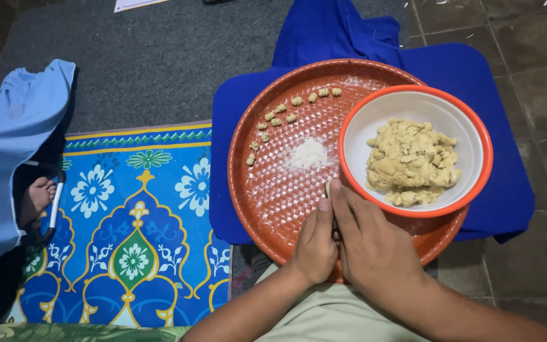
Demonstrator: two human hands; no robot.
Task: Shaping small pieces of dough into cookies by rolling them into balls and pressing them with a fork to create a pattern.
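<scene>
Head view looks straight down at a round red tray [273,202] on a blue cloth [501,190] spread over the floor. The left hand [316,244] and right hand [368,244] are pressed together over the tray's near edge, palms facing each other, fingers pointing away. A small pale dough piece [328,185] shows just at the fingertips, squeezed between the two hands; how much of it lies inside them cannot be told.

Just beyond the right hand, an orange-rimmed white bowl [413,104] rests on the right side of the tray and holds a heap of pale yellow dough [411,161]. A small flour pile [308,153] lies near the tray's middle, just left of the bowl. A curved row of small shaped pieces [280,114] runs along the tray's far-left inner rim, well apart from the hands.

To the left lies a blue patterned mat [134,221]. At the far left edge, another person's foot [36,196] shows beside light blue fabric [7,145].
</scene>
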